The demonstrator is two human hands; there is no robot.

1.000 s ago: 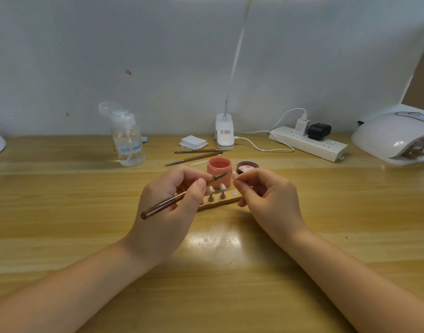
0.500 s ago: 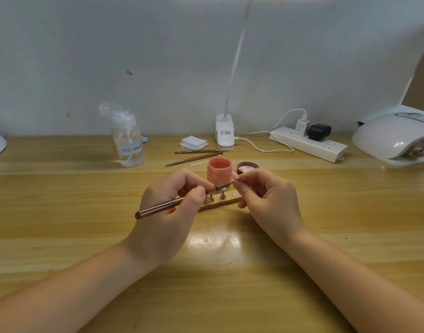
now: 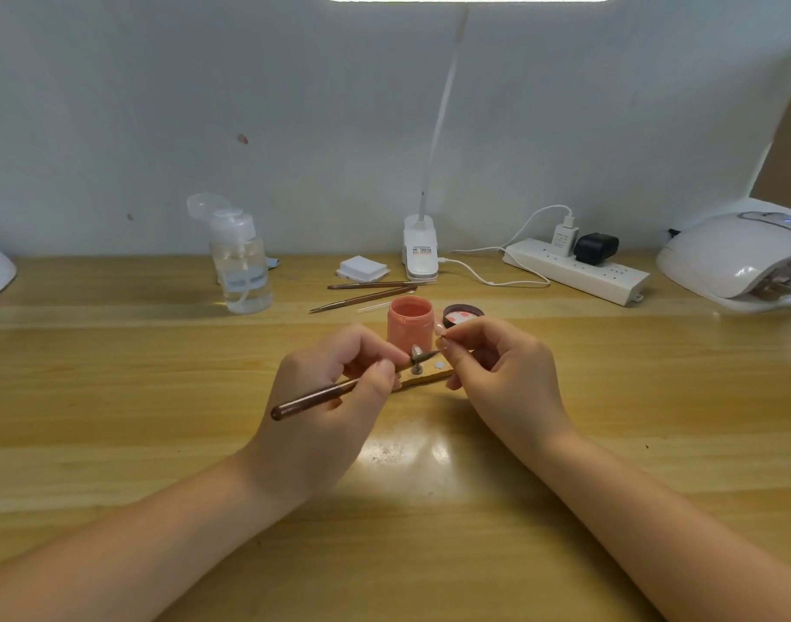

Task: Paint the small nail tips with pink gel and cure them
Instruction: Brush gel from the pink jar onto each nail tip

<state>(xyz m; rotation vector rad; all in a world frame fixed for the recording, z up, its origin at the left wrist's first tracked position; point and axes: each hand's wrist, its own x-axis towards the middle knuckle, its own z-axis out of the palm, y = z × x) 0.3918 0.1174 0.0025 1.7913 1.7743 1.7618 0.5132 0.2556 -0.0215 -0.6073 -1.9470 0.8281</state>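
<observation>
Nearest me, both forearms reach in over the wooden table (image 3: 115, 397). My left hand (image 3: 326, 410) has its fingers curled round a brown brush (image 3: 322, 395), the handle trailing toward eight o'clock and the bristle end aimed at two o'clock. My right hand (image 3: 501, 374) pinches a small nail tip (image 3: 439, 330) between thumb and forefinger, the other fingers curled; the brush point sits just beside it, though I cannot tell whether they touch. Between the hands lies a wooden holder (image 3: 423, 379) with one small metal stand (image 3: 417, 357) upright on it. Just behind, at twelve o'clock, stands the open pink gel jar (image 3: 410, 321), its lid (image 3: 463, 312) at its right side. Farther back lie two spare brushes (image 3: 367, 293), a stack of white pads (image 3: 362, 268), and a clear pump bottle (image 3: 241, 262) at ten o'clock. Against the wall stand a clip lamp (image 3: 420, 249), a power strip (image 3: 573, 269) and, at two o'clock, the white curing lamp (image 3: 739, 258).
</observation>
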